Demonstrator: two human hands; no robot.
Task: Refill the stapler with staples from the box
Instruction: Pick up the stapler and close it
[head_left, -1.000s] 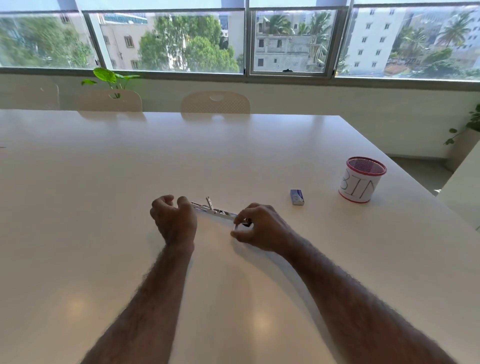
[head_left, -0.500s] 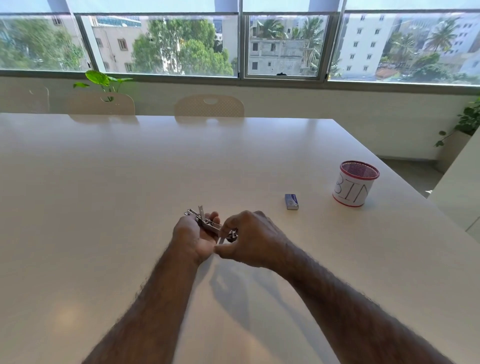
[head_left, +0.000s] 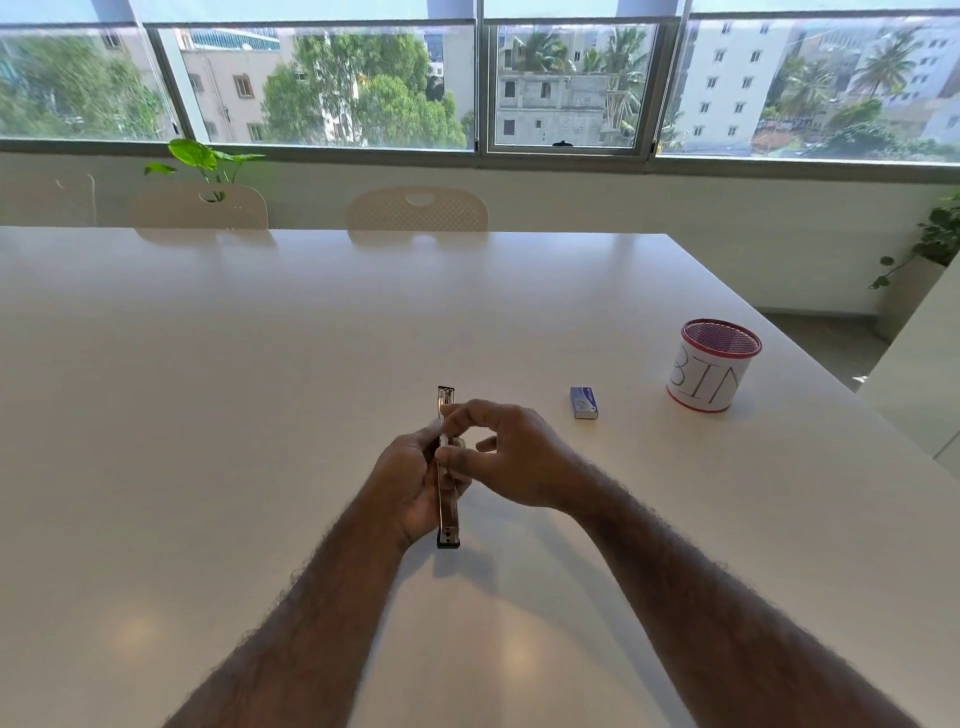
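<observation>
The left hand (head_left: 410, 483) cups the stapler (head_left: 448, 499) from the left, palm turned inward, fingers curled around its side so it is held above the bench (head_left: 260, 415). The right hand (head_left: 511, 457) comes in from the other side, its thumb and forefinger pinched on the stapler's middle while the remaining fingers fan loosely outward. Both forearms are bare and reach in from the near edge, meeting at the centre.

The stapler is long and slim, its long axis running almost straight away from the person: one end points toward the windows, the other, with a dark cap, back toward the person. It looks like shiny metal with dark ends; whether its magazine is open I cannot tell.

To the right, well apart from the hands, a small blue box (head_left: 584, 402) lies flat on the bench. Farther right stands a round mesh cup (head_left: 711, 366), red-rimmed, wrapped in white paper lettered "BIN". The bench top is smooth, white and glossy, catching soft reflections. Pale chairs (head_left: 417, 209) sit at its far side.
</observation>
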